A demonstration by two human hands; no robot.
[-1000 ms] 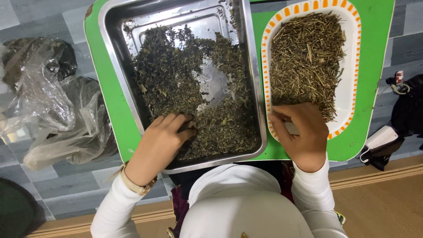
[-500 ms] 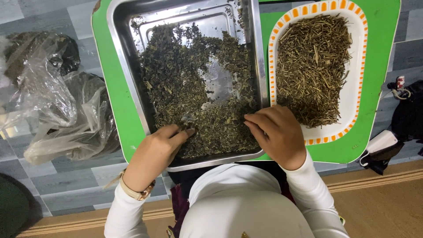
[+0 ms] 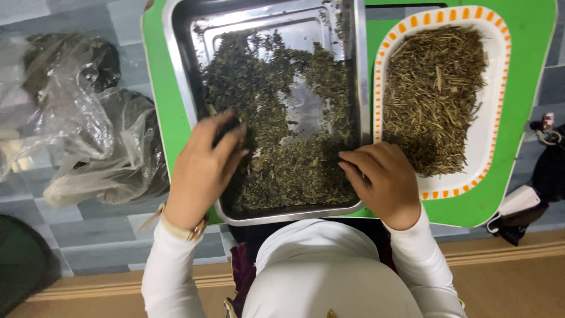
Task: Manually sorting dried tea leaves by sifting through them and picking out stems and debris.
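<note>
Ideally the left hand (image 3: 203, 171), fingers loosely curled holding nothing visible, rakes gently through the dried leaves (image 3: 282, 129) toward twelve o'clock while the right hand (image 3: 379, 179), half-closed and empty as far as shows, picks out stems.

One view only, from a camera worn on the person's head, facing almost straight down and set close above the work. The left hand (image 3: 203, 171) and right hand (image 3: 382, 182) sit in the lower middle; beyond their fingers (image 3: 232, 138) the steel tray (image 3: 176, 76) and the green worktop (image 3: 529, 35) run out of the top edge, and nearer than the fingers the person's white sleeves fill the bottom
</note>
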